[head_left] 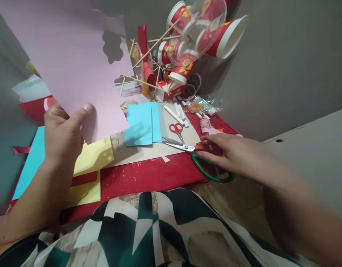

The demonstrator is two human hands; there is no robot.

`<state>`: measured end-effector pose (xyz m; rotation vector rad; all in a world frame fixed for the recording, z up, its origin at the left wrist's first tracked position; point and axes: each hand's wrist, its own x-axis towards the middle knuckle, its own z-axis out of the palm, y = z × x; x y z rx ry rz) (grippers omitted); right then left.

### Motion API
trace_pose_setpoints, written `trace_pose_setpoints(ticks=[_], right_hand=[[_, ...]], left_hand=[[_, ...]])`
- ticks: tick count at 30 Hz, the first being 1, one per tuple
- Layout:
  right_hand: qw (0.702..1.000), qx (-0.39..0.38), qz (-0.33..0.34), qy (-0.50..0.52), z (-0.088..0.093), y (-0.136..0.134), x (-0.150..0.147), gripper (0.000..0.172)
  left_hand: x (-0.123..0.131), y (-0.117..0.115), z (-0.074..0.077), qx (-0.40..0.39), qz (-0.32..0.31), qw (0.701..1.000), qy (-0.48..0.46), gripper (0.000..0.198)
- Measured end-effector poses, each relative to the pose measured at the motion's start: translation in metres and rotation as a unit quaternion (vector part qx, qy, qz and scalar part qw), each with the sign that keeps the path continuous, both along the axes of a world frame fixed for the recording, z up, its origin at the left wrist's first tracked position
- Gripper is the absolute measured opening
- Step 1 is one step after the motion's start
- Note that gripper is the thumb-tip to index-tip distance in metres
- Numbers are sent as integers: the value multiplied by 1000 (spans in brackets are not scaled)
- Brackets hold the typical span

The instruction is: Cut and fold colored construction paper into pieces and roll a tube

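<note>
My left hand (65, 128) grips the lower edge of a sheet of pale pink paper (68, 63), thumb on the near face. The sheet stands raised and tilted, with a blob-shaped hole near its right side and a jagged upper edge. My right hand (232, 154) is closed around the handles of large scissors (189, 148), at the table's front right edge. One handle loop is green and orange shows beside the fingers. The blades point left, slightly apart, towards blue paper pieces (140, 124). A small pink scrap (165, 158) lies below the blades.
Small red-handled scissors (176, 129) and white markers (173, 114) lie behind the blades. Red paper cups (184, 66) and wooden sticks (157, 40) stand at the back. Yellow paper (95, 155) lies front left. A grey wall (285, 55) bounds the right side.
</note>
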<state>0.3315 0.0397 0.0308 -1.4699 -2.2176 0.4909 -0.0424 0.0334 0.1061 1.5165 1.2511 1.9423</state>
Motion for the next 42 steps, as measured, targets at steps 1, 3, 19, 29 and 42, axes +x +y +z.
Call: trace_pose_setpoints(ticks=[1, 3, 19, 29, 42], right_hand=[[999, 22, -18, -34, 7, 3, -11, 31], [999, 31, -10, -24, 19, 13, -40, 37], [938, -235, -5, 254, -10, 102, -156, 60], [854, -292, -127, 412, 6, 84, -116, 55], [879, -280, -156, 352, -7, 84, -104, 19]], left_hand=[[1, 1, 0, 3, 5, 1000, -12, 23], [3, 2, -1, 5, 11, 999, -35, 19], [7, -19, 4, -29, -44, 999, -1, 18], [4, -2, -4, 36, -94, 992, -74, 14], [2, -2, -14, 12, -113, 992, -61, 15]])
